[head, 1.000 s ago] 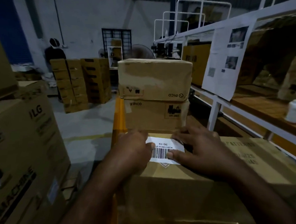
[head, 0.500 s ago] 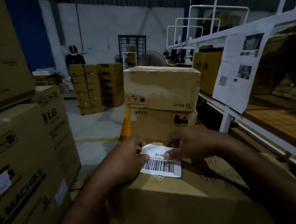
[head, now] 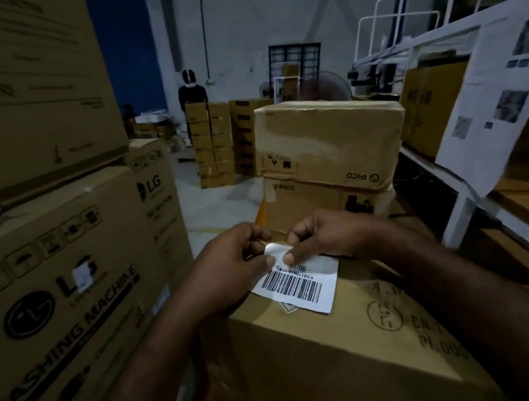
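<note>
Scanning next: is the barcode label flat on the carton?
Partly lifted: label curls up at far edge, pinched by left hand and right hand.

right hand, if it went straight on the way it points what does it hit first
Probably the left hand, close ahead of the right hand across the label both pinch; depth is hard to judge.

label (head: 304, 285): white, black barcode stripes | carton (head: 342, 355): brown

Probably a dim warehouse: stacked cartons (head: 211, 141), LG boxes (head: 71, 271), metal shelving (head: 459, 196).
</note>
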The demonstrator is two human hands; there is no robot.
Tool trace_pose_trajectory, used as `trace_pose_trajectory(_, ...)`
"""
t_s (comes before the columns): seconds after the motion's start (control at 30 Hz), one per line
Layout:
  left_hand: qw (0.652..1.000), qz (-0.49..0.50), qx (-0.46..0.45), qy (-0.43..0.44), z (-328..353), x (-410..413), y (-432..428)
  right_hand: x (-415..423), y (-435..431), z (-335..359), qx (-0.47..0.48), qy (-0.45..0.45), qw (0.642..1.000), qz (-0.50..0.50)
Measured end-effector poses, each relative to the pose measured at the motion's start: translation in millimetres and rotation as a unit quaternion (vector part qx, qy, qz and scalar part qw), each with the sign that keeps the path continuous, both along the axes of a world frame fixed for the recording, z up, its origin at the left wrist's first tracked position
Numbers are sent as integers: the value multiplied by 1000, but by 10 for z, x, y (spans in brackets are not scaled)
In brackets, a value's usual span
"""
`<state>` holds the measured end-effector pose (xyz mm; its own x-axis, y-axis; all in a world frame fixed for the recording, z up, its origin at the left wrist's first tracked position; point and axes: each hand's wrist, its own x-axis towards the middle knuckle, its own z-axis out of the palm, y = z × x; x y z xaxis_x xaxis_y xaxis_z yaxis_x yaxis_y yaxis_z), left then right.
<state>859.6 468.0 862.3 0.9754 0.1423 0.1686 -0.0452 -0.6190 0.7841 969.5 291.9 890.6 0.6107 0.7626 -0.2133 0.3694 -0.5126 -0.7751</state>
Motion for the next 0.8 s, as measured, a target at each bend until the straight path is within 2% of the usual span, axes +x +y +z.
trace_pose_trajectory(0.1,1000,15,-12,0,17,-5,-2,-31,-38,14,26,33,999,19)
trace_pose_trajectory(0.27,1000,-12,15,17,16,-4,12,-77,-80,41,10,-45,999,28)
trace_pose_trajectory(0.4,1000,-24,0,9,-5,-14,31,-116,-85,63,-33,-97,994,31)
trace_pose_trajectory(0.53,998,-45,-34,6,-15,-39,23,-135,-85,92,-41,-112,992,41)
trace_pose_trajectory(0.8,997,-63,-40,-28,-26,-109,10,-120,-47,68,-32,-133,988,66)
